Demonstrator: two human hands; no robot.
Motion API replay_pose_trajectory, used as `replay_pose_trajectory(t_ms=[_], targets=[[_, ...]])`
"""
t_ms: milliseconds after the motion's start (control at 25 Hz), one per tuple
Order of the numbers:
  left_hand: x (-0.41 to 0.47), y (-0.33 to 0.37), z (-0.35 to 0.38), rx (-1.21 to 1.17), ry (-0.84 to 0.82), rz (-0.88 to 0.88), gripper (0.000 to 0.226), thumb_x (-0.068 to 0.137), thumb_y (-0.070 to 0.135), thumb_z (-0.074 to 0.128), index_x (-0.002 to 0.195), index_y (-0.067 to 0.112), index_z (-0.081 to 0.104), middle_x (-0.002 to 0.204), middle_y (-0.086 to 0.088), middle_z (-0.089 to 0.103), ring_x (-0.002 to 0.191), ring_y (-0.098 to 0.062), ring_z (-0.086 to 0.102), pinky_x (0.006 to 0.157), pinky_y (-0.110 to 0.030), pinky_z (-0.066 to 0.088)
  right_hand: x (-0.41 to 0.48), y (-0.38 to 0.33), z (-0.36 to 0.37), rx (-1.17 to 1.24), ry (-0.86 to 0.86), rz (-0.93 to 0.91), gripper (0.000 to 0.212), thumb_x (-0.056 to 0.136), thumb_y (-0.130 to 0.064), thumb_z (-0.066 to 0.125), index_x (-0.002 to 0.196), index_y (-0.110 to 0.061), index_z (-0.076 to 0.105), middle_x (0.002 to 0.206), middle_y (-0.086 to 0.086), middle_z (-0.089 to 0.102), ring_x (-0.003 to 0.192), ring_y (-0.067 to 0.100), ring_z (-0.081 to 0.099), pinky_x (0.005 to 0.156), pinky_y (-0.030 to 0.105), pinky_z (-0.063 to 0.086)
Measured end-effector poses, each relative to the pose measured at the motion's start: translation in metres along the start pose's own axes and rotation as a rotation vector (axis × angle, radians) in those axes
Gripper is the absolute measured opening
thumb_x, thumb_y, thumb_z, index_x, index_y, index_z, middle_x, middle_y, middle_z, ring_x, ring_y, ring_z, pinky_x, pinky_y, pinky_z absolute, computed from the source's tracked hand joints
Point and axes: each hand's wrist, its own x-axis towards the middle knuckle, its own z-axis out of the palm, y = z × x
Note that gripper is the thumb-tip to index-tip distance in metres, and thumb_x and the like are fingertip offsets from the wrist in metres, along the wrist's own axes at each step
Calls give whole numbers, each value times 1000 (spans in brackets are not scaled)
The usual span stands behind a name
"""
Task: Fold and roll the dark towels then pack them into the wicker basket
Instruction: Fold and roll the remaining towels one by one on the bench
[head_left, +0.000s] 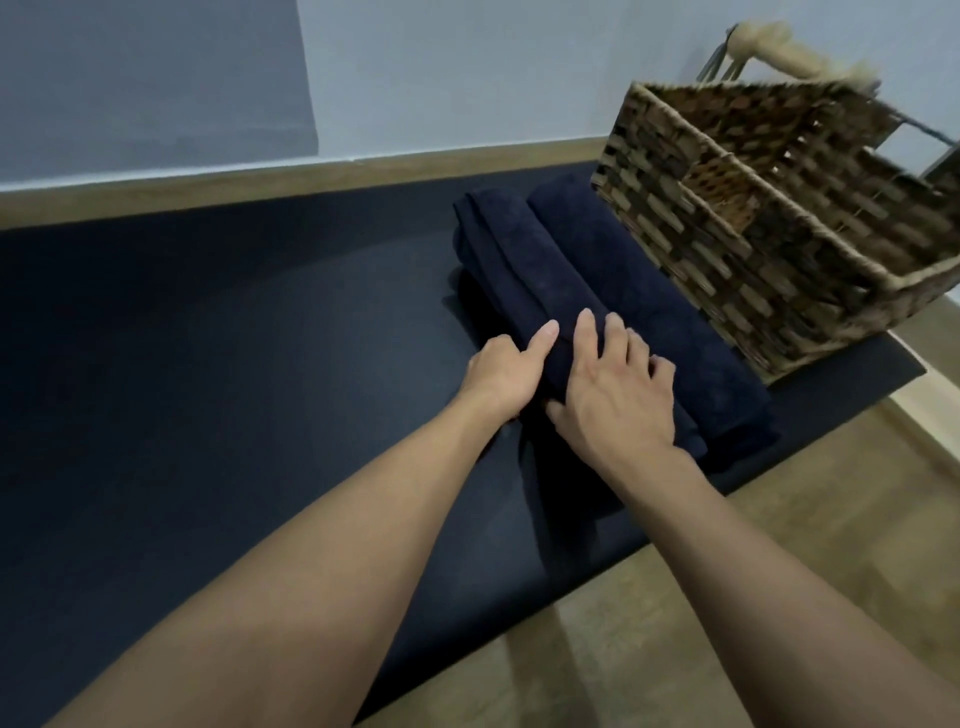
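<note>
Two dark navy towels lie side by side on a dark mat (208, 364), running away from me. The left towel (524, 270) is rolled lengthwise, and both my hands are on its near end. My left hand (501, 374) grips its left side, thumb lying along the top. My right hand (618, 389) lies over the top with fingers curved round the roll. The second towel (639, 306) rests to the right, against the wicker basket (691, 244). The basket stands at the mat's right end, and what shows of its inside holds nothing.
A pale wall and wooden skirting run behind the mat. Wooden floor (779, 545) shows at the lower right. A beige wooden figure (779, 41) stands behind the basket. The mat stretches wide to the left.
</note>
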Motion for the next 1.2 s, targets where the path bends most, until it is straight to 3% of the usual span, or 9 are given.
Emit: replay_pose_trajectory(t_ms=[80, 240, 360, 560, 800, 960, 1200], targets=[[-12, -3, -6, -24, -9, -3, 71, 94, 68, 35, 139, 15, 48, 127, -8, 59, 99, -28, 65, 88, -42, 57, -5, -7, -15, 44, 23, 22, 97, 87, -48, 63, 155, -13, 2, 162, 17, 8, 149, 33, 13, 114, 53, 22], [-37, -5, -38, -50, 41, 76, 53, 96, 62, 34, 123, 23, 58, 114, -4, 67, 103, -25, 64, 93, -44, 54, -22, -47, -38, 185, 130, -122, 84, 89, -32, 62, 155, -17, 12, 161, 13, 15, 148, 28, 18, 116, 50, 22], [-66, -10, -95, -40, 160, 122, 39, 102, 46, 35, 129, 24, 54, 121, 3, 63, 107, -15, 61, 97, -40, 51, -28, -102, -61, 321, 84, -282, 81, 91, -23, 59, 155, -19, 11, 160, 9, 20, 145, 24, 25, 115, 44, 27], [-134, -65, -219, 86, 417, 102, 39, 102, 40, 37, 134, 24, 53, 127, 3, 62, 114, -16, 59, 100, -40, 48, -58, -218, -103, 549, -105, -652, 86, 87, -14, 60, 156, -17, 8, 151, 8, 34, 132, 28, 43, 106, 43, 36], [-254, -159, -389, 58, 824, -75, 53, 97, 55, 45, 135, 21, 54, 121, 1, 63, 107, -22, 63, 93, -38, 51, -133, -395, -152, 774, -286, -961, 79, 88, -23, 64, 154, -20, 20, 150, 5, 42, 135, 25, 44, 107, 40, 41], [-333, -221, -471, 180, 941, -181, 52, 99, 50, 46, 139, 18, 52, 124, 0, 61, 116, -17, 57, 90, -27, 40, -195, -506, -163, 840, -375, -1090, 75, 90, -26, 63, 153, -22, 23, 149, 4, 43, 132, 24, 47, 104, 37, 43], [-435, -337, -601, 264, 1194, -431, 57, 95, 55, 50, 139, 19, 49, 132, -9, 56, 122, -30, 53, 104, -47, 41, -295, -670, -177, 846, -452, -1233, 67, 93, -33, 60, 151, -20, 29, 145, 6, 46, 127, 24, 50, 101, 35, 41]])
